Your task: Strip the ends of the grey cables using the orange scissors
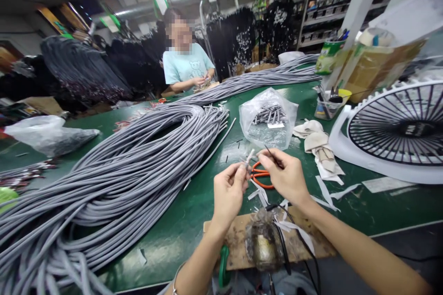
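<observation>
My left hand [228,190] pinches the stripped end of a grey cable [249,156], its thin wires sticking up past my fingertips. My right hand [285,174] is closed close beside it and holds a thin dark piece [269,151] between thumb and finger. Both hands hover over the green table [194,212]. Orange-handled scissors [260,178] lie on the table right under them. A clear bag of small metal parts [268,117] sits just beyond my hands.
A big bundle of grey cables [114,170] fills the left half of the table. A white fan [398,129] lies at the right. A wooden board with a small tool [263,242] is clamped at the near edge. Another person [187,62] works across the table.
</observation>
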{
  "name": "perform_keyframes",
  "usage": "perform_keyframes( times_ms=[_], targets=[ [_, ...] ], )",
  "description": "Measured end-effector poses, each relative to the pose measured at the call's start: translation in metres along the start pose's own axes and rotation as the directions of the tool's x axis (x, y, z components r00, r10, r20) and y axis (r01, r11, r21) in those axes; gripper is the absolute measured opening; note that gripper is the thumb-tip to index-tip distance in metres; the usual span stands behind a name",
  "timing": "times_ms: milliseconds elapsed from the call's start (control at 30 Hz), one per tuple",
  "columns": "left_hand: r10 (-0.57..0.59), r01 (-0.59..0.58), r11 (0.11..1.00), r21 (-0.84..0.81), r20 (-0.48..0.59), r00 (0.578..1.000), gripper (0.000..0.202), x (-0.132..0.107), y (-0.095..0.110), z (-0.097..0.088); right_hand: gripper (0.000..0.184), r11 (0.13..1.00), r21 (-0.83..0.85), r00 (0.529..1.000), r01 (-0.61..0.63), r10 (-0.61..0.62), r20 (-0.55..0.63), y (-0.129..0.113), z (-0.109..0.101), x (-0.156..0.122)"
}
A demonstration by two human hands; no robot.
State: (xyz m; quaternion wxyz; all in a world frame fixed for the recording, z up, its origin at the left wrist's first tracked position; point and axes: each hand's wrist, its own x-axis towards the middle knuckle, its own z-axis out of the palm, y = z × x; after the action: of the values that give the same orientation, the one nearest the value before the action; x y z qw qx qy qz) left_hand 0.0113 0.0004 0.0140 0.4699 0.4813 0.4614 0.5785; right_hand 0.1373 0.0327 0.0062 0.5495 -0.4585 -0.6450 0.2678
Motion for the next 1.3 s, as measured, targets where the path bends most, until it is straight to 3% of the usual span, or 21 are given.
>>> perform_keyframes(
  times_ms=[100,167,267,400,467,533,633,700,733,800,867,900,967,1067,1167,1300],
  targets=[
    [0.053,-0.050,0.998,0.033,-0.093,0.994,0.029,0.002,-0.002,-0.002,0.024,0.965,-0.159,0.977,0.210,-0.203,0.059,-0.005,0.000,-0.008],
    [0.081,-0.073,0.995,0.067,-0.115,0.990,0.026,0.002,-0.003,-0.001,0.025,0.935,-0.198,0.954,0.294,-0.275,0.115,-0.006,0.002,-0.012],
    [0.092,-0.080,0.992,0.098,-0.119,0.989,0.024,0.000,-0.004,0.001,0.026,0.920,-0.223,0.944,0.323,-0.295,0.152,-0.006,0.004,-0.015],
    [0.105,-0.081,0.983,0.164,-0.141,0.984,0.021,-0.001,-0.007,0.003,0.029,0.906,-0.282,0.949,0.316,-0.299,0.104,-0.005,0.005,-0.014],
    [0.165,-0.124,0.959,0.254,-0.148,0.975,0.019,-0.001,-0.010,0.002,0.029,0.897,-0.315,0.951,0.310,-0.300,0.080,-0.004,0.006,-0.015],
    [0.287,-0.216,0.886,0.409,-0.118,0.951,0.013,-0.003,-0.012,0.001,0.029,0.885,-0.353,0.952,0.303,-0.296,0.077,-0.002,0.008,-0.016],
    [0.453,-0.350,0.688,0.636,0.000,0.891,0.007,-0.004,-0.015,-0.001,0.028,0.860,-0.406,0.950,0.309,-0.293,0.103,-0.001,0.006,-0.016],
    [0.455,-0.367,0.605,0.707,0.071,0.888,0.009,-0.003,-0.019,-0.002,0.028,0.849,-0.422,0.943,0.319,-0.329,0.051,-0.003,0.000,-0.013],
    [0.422,-0.350,0.602,0.718,0.086,0.903,0.009,-0.001,-0.021,-0.003,0.027,0.858,-0.419,0.939,0.297,-0.342,-0.034,-0.004,-0.005,-0.011],
    [0.307,-0.256,0.687,0.681,0.047,0.950,0.007,0.004,-0.024,-0.005,0.025,0.910,-0.365,0.914,0.197,-0.305,-0.267,-0.005,-0.016,-0.005],
    [0.209,-0.151,0.791,0.593,-0.030,0.977,0.009,0.009,-0.025,-0.008,0.021,0.963,-0.250,0.908,0.098,-0.189,-0.375,-0.005,-0.023,0.002],
    [0.179,-0.115,0.838,0.534,-0.070,0.981,0.012,0.011,-0.025,-0.009,0.016,0.978,-0.196,0.930,0.064,-0.130,-0.344,-0.005,-0.024,0.004],
    [0.134,-0.081,0.909,0.410,-0.103,0.986,0.019,0.013,-0.022,-0.010,0.015,0.992,-0.122,0.984,0.028,-0.049,-0.172,-0.004,-0.021,0.005],
    [0.065,-0.048,0.969,0.241,-0.060,0.996,0.023,0.009,-0.017,-0.009,0.046,1.000,-0.005,0.998,-0.026,0.026,0.054,-0.003,-0.009,0.001],
    [0.081,-0.072,0.967,0.246,-0.024,0.996,0.022,0.003,-0.015,-0.006,0.047,0.987,0.143,0.992,-0.078,0.063,0.106,-0.002,0.001,-0.004],
    [0.164,-0.138,0.924,0.356,-0.042,0.986,0.017,0.000,-0.016,-0.002,0.034,0.972,0.228,0.997,-0.061,0.046,0.069,0.000,0.003,-0.009]
  ],
)
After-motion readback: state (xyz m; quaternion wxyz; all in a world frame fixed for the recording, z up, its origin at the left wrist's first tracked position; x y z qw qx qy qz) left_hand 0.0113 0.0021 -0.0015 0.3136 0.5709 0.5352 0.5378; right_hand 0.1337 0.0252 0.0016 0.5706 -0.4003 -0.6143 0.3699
